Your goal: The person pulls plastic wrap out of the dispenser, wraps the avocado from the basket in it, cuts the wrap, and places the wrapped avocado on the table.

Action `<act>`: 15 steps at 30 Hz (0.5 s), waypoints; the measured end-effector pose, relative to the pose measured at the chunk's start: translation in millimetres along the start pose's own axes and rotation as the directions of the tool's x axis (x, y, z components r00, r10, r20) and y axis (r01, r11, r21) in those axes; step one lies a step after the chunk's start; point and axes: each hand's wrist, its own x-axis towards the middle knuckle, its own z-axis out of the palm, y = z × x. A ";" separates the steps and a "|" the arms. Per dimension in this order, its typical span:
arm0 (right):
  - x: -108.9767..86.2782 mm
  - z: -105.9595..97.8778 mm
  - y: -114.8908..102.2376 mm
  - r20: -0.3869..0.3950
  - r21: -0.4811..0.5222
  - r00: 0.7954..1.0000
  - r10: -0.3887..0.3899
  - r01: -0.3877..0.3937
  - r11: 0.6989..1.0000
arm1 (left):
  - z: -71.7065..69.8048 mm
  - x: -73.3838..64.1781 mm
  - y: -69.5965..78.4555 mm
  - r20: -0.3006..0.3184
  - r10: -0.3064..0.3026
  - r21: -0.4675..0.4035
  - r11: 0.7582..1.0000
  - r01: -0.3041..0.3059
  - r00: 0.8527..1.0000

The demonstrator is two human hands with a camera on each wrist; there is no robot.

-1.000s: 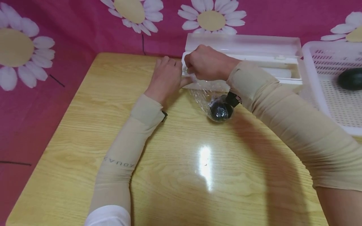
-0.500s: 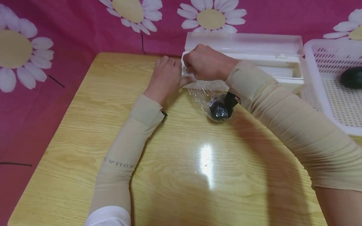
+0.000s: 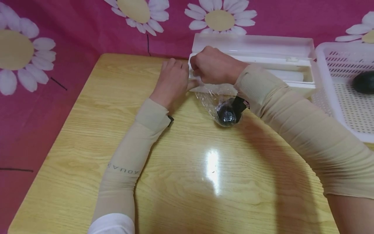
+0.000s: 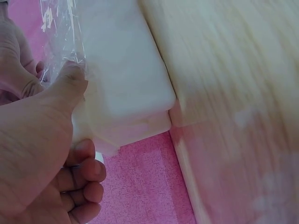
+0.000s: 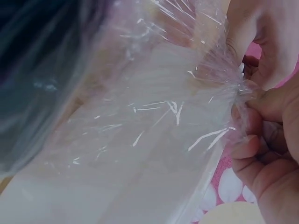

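A long white cling film dispenser (image 3: 305, 85) stands at the table's back edge with its lid raised, a pale roll inside. My left hand (image 3: 172, 83) grips its left end; in the left wrist view the thumb (image 4: 70, 81) lies on the front edge and the other fingers are curled. My right hand (image 3: 217, 66) is over that same end, and in the right wrist view its thumb and fingers pinch bunched cling film (image 5: 173, 116). The film runs down to a dark, glossy, rounded thing (image 3: 226, 114) wrapped in it, which sits on the table before the dispenser.
A white perforated basket (image 3: 330, 84) stands to the right of the dispenser, with a dark oval thing (image 3: 364, 82) in it. Behind the wooden table (image 3: 175, 188) hangs a pink cloth (image 3: 172, 42) with daisies, close against the back edge.
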 end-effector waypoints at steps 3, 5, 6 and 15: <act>0.7 1.4 -0.5 -0.009 0.003 1.000 -0.005 0.005 1.000 | 0.8 -0.4 -0.3 -0.007 -0.001 -0.003 1.000 0.001 1.000; 0.8 2.2 -0.8 -0.013 0.003 1.000 -0.002 0.002 1.000 | 1.0 -0.3 0.1 -0.009 0.005 0.005 1.000 -0.005 1.000; 0.9 2.5 -0.9 -0.015 0.001 1.000 -0.002 0.002 1.000 | 0.9 -0.2 0.3 -0.006 0.006 0.009 1.000 -0.005 1.000; 3.5 1.3 -3.0 -0.015 0.009 1.000 0.003 -0.003 1.000 | -1.0 -1.7 -0.5 -0.014 0.011 0.018 1.000 -0.011 1.000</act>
